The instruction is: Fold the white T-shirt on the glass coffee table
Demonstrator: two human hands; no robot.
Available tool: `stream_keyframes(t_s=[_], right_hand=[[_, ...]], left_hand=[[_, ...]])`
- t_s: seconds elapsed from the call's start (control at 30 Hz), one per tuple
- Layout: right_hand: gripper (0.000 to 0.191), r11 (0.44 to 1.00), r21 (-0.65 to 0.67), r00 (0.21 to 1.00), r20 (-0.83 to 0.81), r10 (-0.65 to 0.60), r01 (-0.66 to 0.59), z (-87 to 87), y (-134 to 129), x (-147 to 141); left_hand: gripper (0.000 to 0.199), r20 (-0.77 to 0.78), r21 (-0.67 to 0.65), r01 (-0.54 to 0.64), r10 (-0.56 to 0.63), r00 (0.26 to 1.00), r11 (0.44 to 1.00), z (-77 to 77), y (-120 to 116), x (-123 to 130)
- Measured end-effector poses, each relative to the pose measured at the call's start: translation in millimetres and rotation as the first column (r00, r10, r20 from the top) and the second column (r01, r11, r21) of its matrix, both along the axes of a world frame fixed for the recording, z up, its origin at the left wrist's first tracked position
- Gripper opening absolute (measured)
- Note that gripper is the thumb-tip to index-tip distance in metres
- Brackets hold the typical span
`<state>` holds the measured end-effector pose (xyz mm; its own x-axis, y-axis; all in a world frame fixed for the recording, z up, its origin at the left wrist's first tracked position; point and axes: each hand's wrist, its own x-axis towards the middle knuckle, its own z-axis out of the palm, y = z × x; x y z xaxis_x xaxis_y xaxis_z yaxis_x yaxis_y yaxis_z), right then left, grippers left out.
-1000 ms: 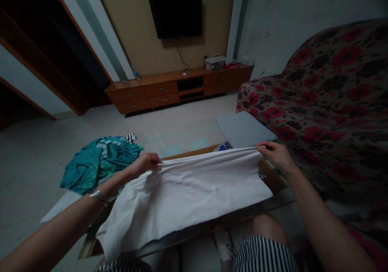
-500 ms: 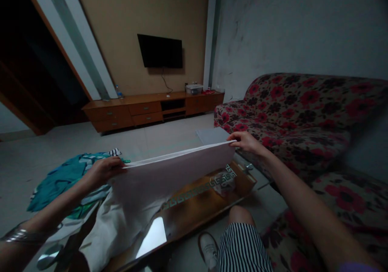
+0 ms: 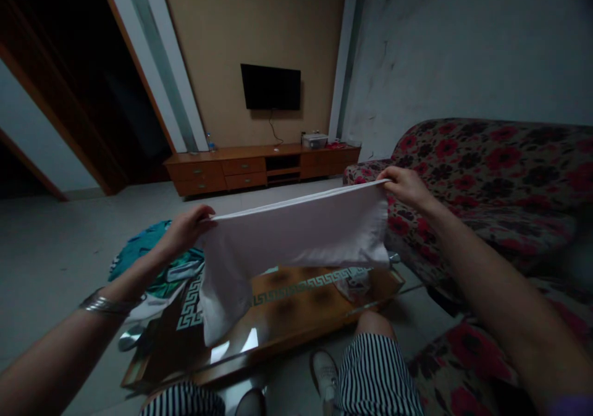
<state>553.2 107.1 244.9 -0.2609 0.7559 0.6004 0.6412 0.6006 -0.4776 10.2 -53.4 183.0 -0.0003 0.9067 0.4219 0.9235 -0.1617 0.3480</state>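
Left hand [image 3: 189,225] and right hand [image 3: 407,188] pinch white cloth [image 3: 296,230] by its top edge, stretched above table [image 3: 301,317]. Next move likely calls for even tension.

Cloth [image 3: 301,230] plain wht w/ greyish-pink shading; tbl [image 3: 287,311] brn w/ pale grn Gk-key band [image 3: 315,281], clothes pile [image 3: 139,246] mostly teal w/ some brighter grn. Sofa [image 3: 491,156] has red & blk flowers on greyish-brn ground, shorts [image 3: 375,369] blk/wht stripes, bracelet [image 3: 107,305] silver. Bkgd: TV [image 3: 271,87] blk, wall behind it [image 3: 259,20] tan, cab. [image 3: 199,174] orange-brn, side wall [image 3: 445,57] blue-grey, floor [image 3: 60,243] pale grey.
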Motion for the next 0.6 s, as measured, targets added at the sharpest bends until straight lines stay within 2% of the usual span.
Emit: stream_keyframes(t_s=[0.17, 0.4, 0.5, 0.6], right_hand=[[0.017, 0.999, 0.034, 0.998, -0.060, 0.008, -0.006, 13.4, -5, 5], [0.017, 0.999, -0.023, 0.996, -0.086, -0.030, 0.028, 22.7, -7, 14], [0.016, 0.998, -0.050, 0.993, -0.111, -0.036, 0.031, 31.3, -18, 18], [0.013, 0.993, -0.120, 0.987, -0.156, -0.036, 0.017, 41.3, -35, 23]], left_hand=[[0.031, -0.172, 0.027, 0.046, -0.041, 0.984, 0.999, 5.7, 4, -5], [0.035, -0.158, 0.110, -0.058, 0.075, 0.985, 0.992, -4.3, -4, -5], [0.027, -0.044, 0.090, -0.141, 0.146, 0.988, 0.986, 2.4, -12, -5], [0.025, 0.249, 0.008, -0.277, 0.266, 0.931, 0.961, 12.7, -19, -6]])
